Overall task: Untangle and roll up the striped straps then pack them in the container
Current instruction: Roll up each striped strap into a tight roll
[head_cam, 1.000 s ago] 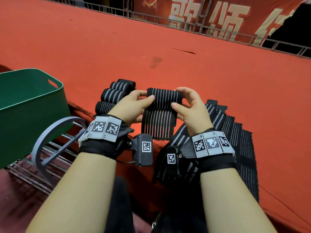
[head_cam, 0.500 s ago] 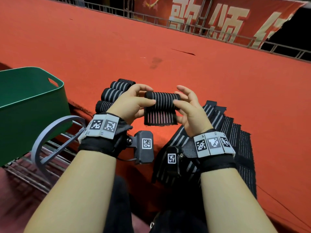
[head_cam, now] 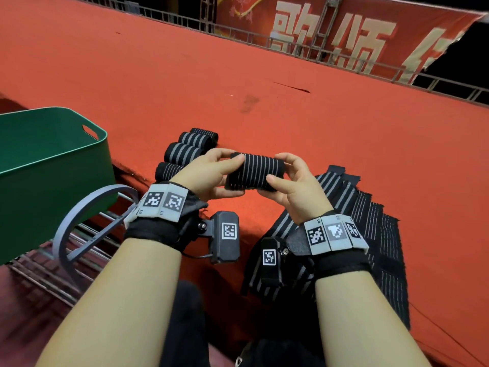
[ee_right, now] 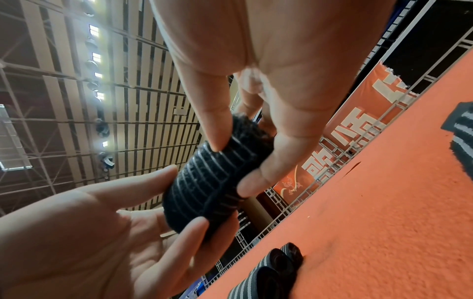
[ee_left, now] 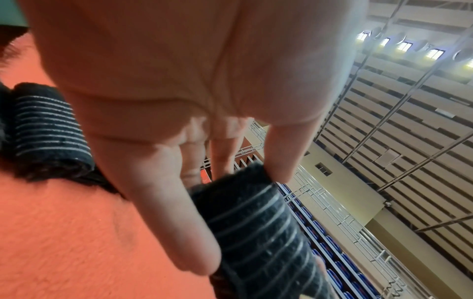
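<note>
Both hands hold one black strap with grey stripes, rolled into a tight cylinder (head_cam: pixel 255 170), level above the red carpeted ledge (head_cam: pixel 291 115). My left hand (head_cam: pixel 234 176) pinches its left end between thumb and fingers. My right hand (head_cam: pixel 276 169) grips the right end the same way. The wrist views show the roll (ee_left: pixel 256 232) (ee_right: pixel 212 182) with fingers curled around it. Several finished rolls (head_cam: pixel 185 152) lie in a row just left of my left hand. A pile of flat, unrolled straps (head_cam: pixel 370 221) drapes over the ledge under my right wrist. The green container (head_cam: pixel 53 160) stands at the left, open.
A grey ring-shaped frame (head_cam: pixel 87 221) leans between the container and my left wrist. The ledge drops off just in front of me. A metal railing (head_cam: pixel 304 46) and a red banner (head_cam: pixel 344 41) run along the far side.
The loose tail that hung below the roll has been wound up, so the strap is now a full cylinder. Both hands stayed in place.
</note>
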Action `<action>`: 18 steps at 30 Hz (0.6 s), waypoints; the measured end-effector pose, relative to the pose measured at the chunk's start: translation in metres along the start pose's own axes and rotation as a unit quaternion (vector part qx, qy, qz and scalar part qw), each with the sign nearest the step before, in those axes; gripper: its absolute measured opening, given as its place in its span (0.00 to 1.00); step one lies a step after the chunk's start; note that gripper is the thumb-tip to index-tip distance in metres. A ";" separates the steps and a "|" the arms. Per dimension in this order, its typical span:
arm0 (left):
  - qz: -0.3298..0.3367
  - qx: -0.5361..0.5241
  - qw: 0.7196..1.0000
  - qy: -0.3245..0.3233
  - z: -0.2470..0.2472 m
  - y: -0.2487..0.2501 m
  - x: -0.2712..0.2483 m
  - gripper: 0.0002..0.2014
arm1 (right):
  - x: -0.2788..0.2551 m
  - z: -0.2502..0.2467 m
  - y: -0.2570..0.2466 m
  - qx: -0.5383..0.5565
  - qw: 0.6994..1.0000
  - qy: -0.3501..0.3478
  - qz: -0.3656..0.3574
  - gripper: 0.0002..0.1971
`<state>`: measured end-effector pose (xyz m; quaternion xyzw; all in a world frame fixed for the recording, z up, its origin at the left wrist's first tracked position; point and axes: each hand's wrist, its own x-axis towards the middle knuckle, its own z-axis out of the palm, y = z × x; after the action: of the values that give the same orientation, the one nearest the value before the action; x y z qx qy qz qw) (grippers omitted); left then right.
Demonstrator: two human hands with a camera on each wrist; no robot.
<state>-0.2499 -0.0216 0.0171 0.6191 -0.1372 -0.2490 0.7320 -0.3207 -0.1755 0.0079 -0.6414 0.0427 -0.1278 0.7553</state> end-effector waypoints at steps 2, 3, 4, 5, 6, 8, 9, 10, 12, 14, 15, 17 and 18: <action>-0.011 0.006 1.000 0.013 -0.003 -0.002 0.004 0.09 | 0.003 0.003 0.003 -0.007 1.000 -0.012 -0.003 0.20; -0.015 0.008 1.000 0.016 -0.005 -0.004 0.006 0.09 | 0.004 0.004 0.005 -0.009 1.000 -0.012 -0.001 0.21; -0.020 0.007 1.000 0.018 -0.007 -0.005 0.008 0.09 | 0.006 0.006 0.007 -0.010 1.000 -0.010 0.003 0.21; -0.026 0.004 0.999 0.019 -0.009 -0.007 0.010 0.08 | 0.008 0.007 0.009 -0.011 1.000 -0.007 0.007 0.21; -0.031 -0.002 0.999 0.019 -0.011 -0.007 0.012 0.07 | 0.011 0.008 0.011 -0.010 1.000 -0.005 0.010 0.21; -0.042 -0.025 0.999 0.017 -0.017 -0.008 0.016 0.06 | 0.016 0.008 0.014 -0.001 1.000 -0.005 0.020 0.20; -0.045 -0.034 0.998 0.017 -0.020 -0.007 0.018 0.06 | 0.019 0.008 0.016 0.008 1.000 -0.005 0.027 0.20; -0.047 -0.038 0.998 0.018 -0.023 -0.007 0.020 0.07 | 0.022 0.008 0.018 0.016 0.999 -0.003 0.035 0.20; -0.053 -0.032 0.998 0.025 -0.028 -0.004 0.026 0.12 | 0.031 0.009 0.022 0.022 0.999 0.004 0.049 0.20; -0.059 -0.013 0.998 0.032 -0.031 0.000 0.034 0.11 | 0.041 0.012 0.025 0.004 0.999 0.009 0.054 0.19; -0.064 -0.002 0.997 0.032 -0.034 0.002 0.041 0.10 | 0.048 0.013 0.027 -0.006 0.998 0.011 0.054 0.18; -0.073 0.024 0.996 0.034 -0.037 0.009 0.055 0.10 | 0.064 0.016 0.027 -0.011 0.998 0.018 0.057 0.17; -0.075 0.036 0.996 0.039 -0.038 0.013 0.063 0.10 | 0.072 0.017 0.027 -0.005 0.998 0.022 0.060 0.18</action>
<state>-0.1750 -0.0221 0.0156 0.6628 -0.0700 -0.2740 0.6934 -0.2434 -0.1735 -0.0088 -0.6384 0.0986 -0.0964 0.7572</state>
